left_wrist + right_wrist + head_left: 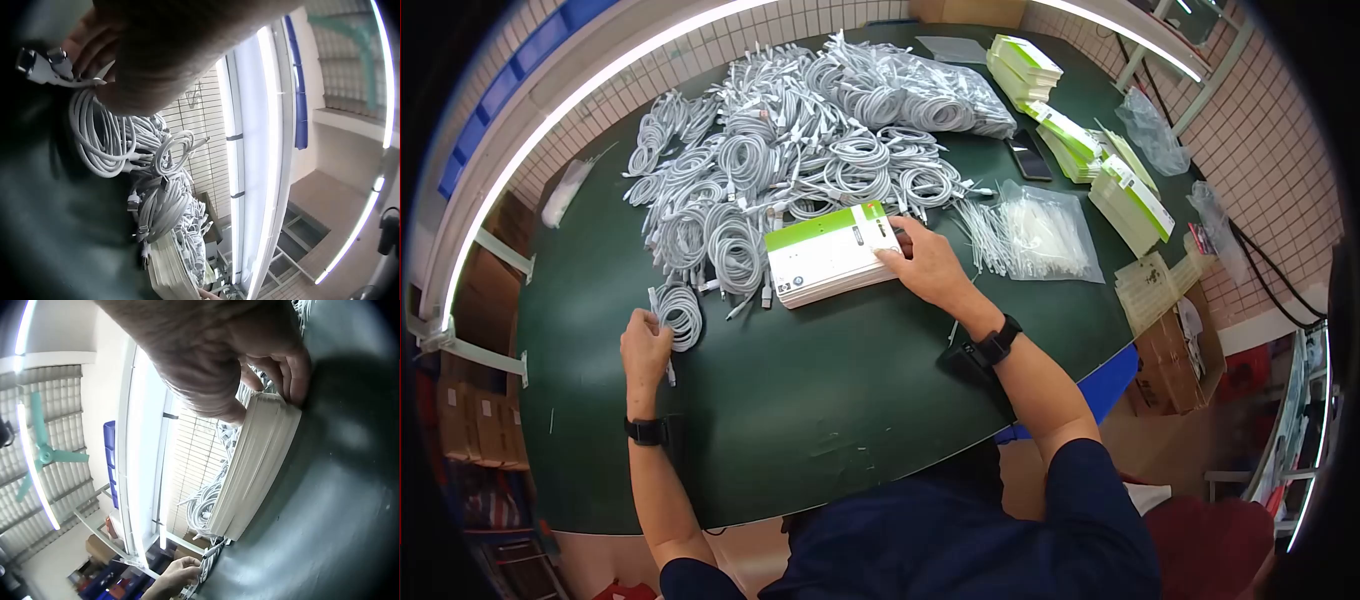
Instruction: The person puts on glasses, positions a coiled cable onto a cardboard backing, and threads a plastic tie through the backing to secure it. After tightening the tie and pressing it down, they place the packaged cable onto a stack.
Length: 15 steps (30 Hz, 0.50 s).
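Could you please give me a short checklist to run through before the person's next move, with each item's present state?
1. Left hand has hold of the cable coil: ok, fingers pinch it at its left side.
2. Right hand steadies the card stack: ok, thumb on top at its right end.
3. Coil is on the card stack: not ok, it lies apart, to the left.
4. Coil is securely tied: cannot tell, the fingers cover part of it.
5. Phone is away from both hands: ok, it lies farther back.
6. Number of cards in the stack is right: cannot tell.
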### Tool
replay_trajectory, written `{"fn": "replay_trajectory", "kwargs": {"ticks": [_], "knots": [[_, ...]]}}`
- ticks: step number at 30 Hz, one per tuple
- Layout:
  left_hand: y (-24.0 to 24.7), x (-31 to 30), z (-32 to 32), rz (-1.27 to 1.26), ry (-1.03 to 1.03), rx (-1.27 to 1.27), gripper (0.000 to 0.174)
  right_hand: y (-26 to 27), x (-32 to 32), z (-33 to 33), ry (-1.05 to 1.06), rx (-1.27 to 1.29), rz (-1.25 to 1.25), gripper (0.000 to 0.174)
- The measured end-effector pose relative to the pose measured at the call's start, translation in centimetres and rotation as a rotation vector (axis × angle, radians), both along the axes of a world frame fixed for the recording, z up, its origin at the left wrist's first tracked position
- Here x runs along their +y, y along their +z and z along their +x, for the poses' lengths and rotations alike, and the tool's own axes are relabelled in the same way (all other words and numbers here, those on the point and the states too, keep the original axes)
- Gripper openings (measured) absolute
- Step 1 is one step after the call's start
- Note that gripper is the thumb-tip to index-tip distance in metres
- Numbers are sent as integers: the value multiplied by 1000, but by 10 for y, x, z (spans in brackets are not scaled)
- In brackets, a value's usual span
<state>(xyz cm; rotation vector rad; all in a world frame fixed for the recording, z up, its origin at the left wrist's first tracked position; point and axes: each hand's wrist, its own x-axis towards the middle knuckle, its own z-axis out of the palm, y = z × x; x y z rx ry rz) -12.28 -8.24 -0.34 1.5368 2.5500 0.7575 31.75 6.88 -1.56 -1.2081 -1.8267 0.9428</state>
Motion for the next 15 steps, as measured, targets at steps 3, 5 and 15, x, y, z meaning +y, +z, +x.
{"fn": "replay_trajectory", "kwargs": {"ticks": [3, 5, 15], "knots": [[0, -2, -7, 10, 6, -14, 17, 0, 1, -4, 21, 24, 15, 55], [2, -3, -7, 0, 10, -15, 17, 7, -1, -4, 40, -23, -60, 57], [19, -24, -4, 235, -68, -494, 12, -7, 4, 3, 103, 124, -67, 57]]}}
